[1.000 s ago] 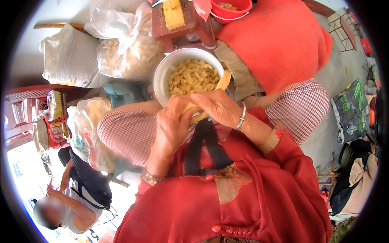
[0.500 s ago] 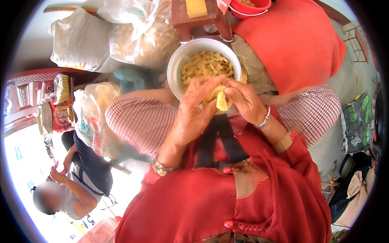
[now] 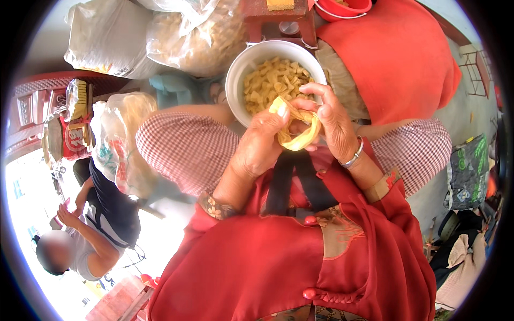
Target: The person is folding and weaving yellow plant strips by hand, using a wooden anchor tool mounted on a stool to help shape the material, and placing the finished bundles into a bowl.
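Note:
A flat, yellow, ribbon-like strip (image 3: 295,144) is bent into a loose ring between my hands, over the near rim of a white pot (image 3: 234,80). My left hand (image 3: 261,136) is closed on the strip's left side, thumb pressed on it. My right hand (image 3: 338,125) holds the ring's right side near the thumb, its index finger stretched out over the pot. Some fingertips are hidden behind the strip. Many small yellowish pieces (image 3: 273,80) fill the pot; their kind is hard to tell.
Behind the pot stands a reddish wooden stool (image 3: 262,16) with a yellow block on top. Beside it are a red bucket (image 3: 342,10) and a large red cloth (image 3: 391,59). Filled plastic bags (image 3: 201,45) lie at the back left. Another person (image 3: 91,235) sits far left.
The strip, bunched between my hands before, is now opened into a wider ring. My right index finger has lifted and extended. The whole view has shifted slightly.

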{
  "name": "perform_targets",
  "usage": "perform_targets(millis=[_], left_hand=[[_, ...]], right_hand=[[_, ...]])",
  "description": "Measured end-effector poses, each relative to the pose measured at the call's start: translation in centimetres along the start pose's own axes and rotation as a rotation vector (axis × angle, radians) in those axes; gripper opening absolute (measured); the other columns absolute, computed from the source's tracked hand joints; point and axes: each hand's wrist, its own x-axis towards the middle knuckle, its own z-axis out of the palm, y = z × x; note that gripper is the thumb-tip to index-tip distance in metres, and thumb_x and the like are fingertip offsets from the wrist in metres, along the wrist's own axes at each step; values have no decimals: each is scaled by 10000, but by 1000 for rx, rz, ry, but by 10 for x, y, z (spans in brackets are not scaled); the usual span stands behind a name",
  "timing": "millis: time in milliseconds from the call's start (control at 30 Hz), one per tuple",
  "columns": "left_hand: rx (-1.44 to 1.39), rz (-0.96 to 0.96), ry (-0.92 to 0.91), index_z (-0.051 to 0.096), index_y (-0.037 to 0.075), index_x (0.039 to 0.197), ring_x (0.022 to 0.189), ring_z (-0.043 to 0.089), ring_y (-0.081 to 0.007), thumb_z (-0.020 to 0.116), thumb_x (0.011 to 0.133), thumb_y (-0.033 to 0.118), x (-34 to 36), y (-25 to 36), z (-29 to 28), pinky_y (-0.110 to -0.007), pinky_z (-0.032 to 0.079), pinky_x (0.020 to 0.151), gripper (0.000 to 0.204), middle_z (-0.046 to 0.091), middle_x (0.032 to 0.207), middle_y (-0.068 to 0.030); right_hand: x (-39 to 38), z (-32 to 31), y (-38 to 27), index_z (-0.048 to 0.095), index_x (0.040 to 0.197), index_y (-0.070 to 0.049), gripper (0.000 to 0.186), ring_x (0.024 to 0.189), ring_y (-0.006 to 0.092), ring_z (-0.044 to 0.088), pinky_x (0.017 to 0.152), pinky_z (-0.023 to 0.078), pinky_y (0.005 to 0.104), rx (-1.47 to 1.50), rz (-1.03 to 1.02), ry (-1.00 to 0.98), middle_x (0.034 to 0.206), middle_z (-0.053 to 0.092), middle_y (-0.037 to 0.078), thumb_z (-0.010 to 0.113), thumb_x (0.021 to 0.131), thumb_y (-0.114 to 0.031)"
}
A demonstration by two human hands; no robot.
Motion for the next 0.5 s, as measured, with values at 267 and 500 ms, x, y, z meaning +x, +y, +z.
perform_targets(millis=[267, 500], left_hand=[[-359, 13, -75, 542, -18, 1124, 725, 525, -164, 497, 929, 402, 8, -1, -19, -398, 540, 733, 465, 537, 1039, -112], [-512, 105, -126, 539, -44, 1123, 664, 480, -144, 499, 934, 340, 7, 10, -32, -365, 508, 692, 430, 549, 1031, -117]], right_hand=[[-10, -10, -11, 562, 1013, -15, 356, 617, 56, 420, 556, 349, 214, -419, -61, 179, 688, 490, -19, 497, 950, -359], [-12, -15, -17, 594, 836, 6, 225, 570, 89, 456, 533, 386, 243, -645, -75, 156, 627, 518, 43, 594, 899, -209]])
